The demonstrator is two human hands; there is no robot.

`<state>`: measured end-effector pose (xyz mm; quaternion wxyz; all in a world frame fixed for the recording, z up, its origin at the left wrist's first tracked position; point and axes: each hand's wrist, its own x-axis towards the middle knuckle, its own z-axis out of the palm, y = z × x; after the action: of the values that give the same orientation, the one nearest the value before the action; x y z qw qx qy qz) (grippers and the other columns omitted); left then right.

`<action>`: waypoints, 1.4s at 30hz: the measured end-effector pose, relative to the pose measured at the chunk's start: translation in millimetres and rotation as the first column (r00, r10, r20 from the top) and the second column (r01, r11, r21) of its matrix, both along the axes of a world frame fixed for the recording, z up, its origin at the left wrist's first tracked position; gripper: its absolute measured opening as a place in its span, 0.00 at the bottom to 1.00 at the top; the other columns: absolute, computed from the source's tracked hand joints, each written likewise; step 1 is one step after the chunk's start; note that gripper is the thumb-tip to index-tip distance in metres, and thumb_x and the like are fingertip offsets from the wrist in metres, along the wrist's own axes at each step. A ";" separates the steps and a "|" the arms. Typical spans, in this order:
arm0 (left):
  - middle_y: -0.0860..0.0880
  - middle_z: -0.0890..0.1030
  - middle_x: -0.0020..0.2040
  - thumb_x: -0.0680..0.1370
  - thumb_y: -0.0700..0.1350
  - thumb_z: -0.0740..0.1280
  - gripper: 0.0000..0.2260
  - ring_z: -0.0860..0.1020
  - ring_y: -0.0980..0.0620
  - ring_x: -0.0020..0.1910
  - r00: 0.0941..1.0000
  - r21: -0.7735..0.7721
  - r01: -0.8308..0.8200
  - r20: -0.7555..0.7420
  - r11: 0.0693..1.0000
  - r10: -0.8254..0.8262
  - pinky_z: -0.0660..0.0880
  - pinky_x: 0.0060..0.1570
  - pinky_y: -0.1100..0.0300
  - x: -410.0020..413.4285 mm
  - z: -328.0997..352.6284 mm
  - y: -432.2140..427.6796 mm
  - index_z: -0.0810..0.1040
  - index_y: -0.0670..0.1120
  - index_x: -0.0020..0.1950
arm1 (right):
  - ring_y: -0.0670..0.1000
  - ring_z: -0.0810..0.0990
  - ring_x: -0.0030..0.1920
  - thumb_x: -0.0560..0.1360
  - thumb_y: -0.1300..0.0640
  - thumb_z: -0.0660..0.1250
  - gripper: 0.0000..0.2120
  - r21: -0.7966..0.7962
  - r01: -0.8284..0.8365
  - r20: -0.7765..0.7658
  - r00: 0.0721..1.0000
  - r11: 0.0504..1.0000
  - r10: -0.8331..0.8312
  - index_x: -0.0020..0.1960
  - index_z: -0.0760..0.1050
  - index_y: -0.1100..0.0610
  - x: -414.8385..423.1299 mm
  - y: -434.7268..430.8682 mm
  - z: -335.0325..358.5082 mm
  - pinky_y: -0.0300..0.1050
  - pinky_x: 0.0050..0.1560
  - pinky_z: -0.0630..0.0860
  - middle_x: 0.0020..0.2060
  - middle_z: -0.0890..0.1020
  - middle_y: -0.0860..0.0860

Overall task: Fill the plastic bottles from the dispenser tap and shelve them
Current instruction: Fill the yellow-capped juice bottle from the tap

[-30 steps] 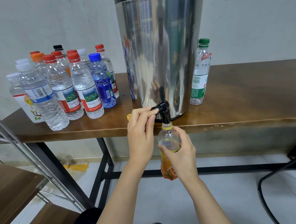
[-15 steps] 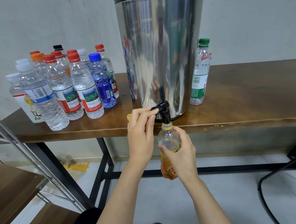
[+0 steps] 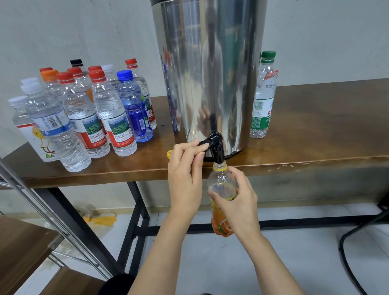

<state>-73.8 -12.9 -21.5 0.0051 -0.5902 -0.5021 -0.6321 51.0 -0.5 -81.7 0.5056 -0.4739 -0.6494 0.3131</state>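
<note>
Head view: the left grip [image 3: 185, 170] pinches the tap [image 3: 216, 146] lever at the foot of the dispenser [image 3: 212, 67]. The right grip [image 3: 237, 203] wraps the orange-labelled bottle [image 3: 221, 182], held mouth-up right under the spout. Filling looks under way, though its level is hard to read. Its yellow cap [image 3: 170, 153] lies on the bench [image 3: 323, 129] just left of the dispenser. Capped bottles [image 3: 97, 111] stand further left, a green-capped bottle [image 3: 263, 98] to the right. Capping, then shelving on the shelf [image 3: 13, 235] low to the dispenser's left, looks yet to come.

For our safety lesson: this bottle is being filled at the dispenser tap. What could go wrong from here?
The left hand pinches the tap lever; held too long, the orange-labelled bottle could overflow. The right hand holds that bottle unsupported in mid-air, so a slip might spill water on the floor.
</note>
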 end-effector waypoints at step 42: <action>0.55 0.75 0.57 0.82 0.48 0.59 0.13 0.76 0.53 0.60 1.000 -0.003 0.006 0.005 1.000 -0.006 0.75 0.60 0.48 -1.2 -0.3 0.2 0.81 0.48 0.58 | 0.37 0.72 0.62 0.68 0.53 0.79 0.32 0.023 -0.004 -0.027 1.000 1.000 0.005 0.68 0.70 0.44 0.2 2.9 -2.4 0.30 0.60 0.67 0.61 0.75 0.38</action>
<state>-75.1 -12.7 -21.8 0.0009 -0.5901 -0.5013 -0.6328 51.2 2.4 -84.1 0.5190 -0.4624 -0.6470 0.3133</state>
